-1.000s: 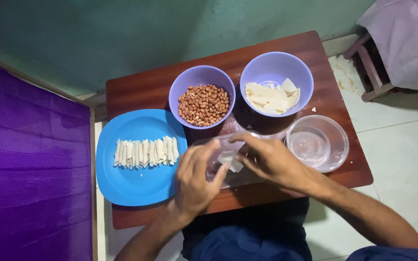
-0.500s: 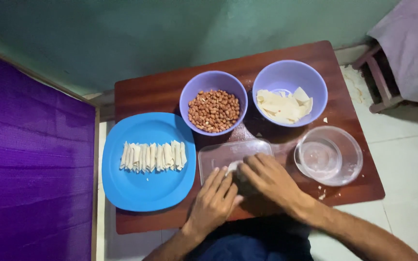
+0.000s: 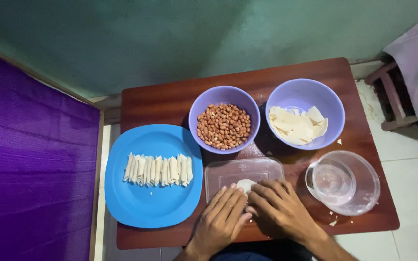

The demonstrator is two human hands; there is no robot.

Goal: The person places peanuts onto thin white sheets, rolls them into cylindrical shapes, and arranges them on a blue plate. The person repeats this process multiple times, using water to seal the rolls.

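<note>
My left hand (image 3: 221, 220) and my right hand (image 3: 279, 208) rest side by side, fingers down, on the near edge of a clear rectangular plastic lid (image 3: 243, 173). A small pale piece of dough (image 3: 244, 185) lies on the lid just beyond the fingertips; whether the fingers pinch it I cannot tell. To the left, a blue plate (image 3: 136, 205) carries a row of several rolled pale wraps (image 3: 158, 170). Behind the lid stand a purple bowl of peanuts (image 3: 224, 124) and a purple bowl of pale flat wrapper pieces (image 3: 296, 125).
A clear round container (image 3: 343, 182) sits to the right of my hands. All stands on a small dark wooden table (image 3: 170, 99). A purple cloth (image 3: 30, 169) is on the left, a wooden stool (image 3: 388, 101) at far right on the tiled floor.
Both hands, raised over the table holding something pale a second ago, have come down onto the clear lid's near edge. The camera view has shifted slightly.
</note>
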